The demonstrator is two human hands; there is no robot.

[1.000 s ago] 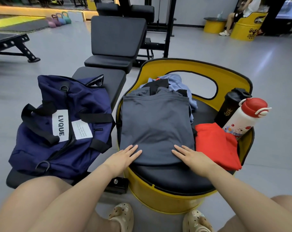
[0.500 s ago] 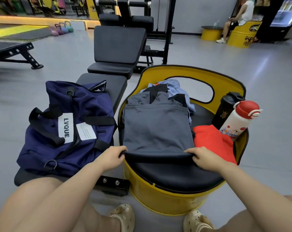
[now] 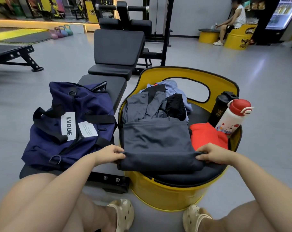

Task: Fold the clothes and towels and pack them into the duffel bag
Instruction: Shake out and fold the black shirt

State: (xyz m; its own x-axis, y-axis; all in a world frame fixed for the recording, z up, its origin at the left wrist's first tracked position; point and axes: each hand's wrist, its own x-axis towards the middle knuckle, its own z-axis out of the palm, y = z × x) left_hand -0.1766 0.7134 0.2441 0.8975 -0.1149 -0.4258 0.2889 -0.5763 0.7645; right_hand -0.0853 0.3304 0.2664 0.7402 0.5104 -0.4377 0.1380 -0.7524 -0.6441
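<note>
Both hands are pinching the near hem of the grey t-shirt [image 3: 156, 141], which is lying across the front edge of the yellow barrel seat [image 3: 167, 195]. The left hand [image 3: 111, 155] is gripping the left corner and the right hand [image 3: 212, 154] the right corner, fingers curled round the fabric. The shirt is looking light and floppy, kinda slick sportswear I'd guess, so holding it by both corners seems smart; grab the middle and it'd probably sag and lose its fold. More clothes are piling up behind it toward the seat's back edge, and a folded red garment [image 3: 207, 135] is sitting just beside it on the right. The navy duffel bag [image 3: 71, 124] is waiting on the black bench, left of the seat, looking zipped mostly shut, though I can't tell for sure.
</note>
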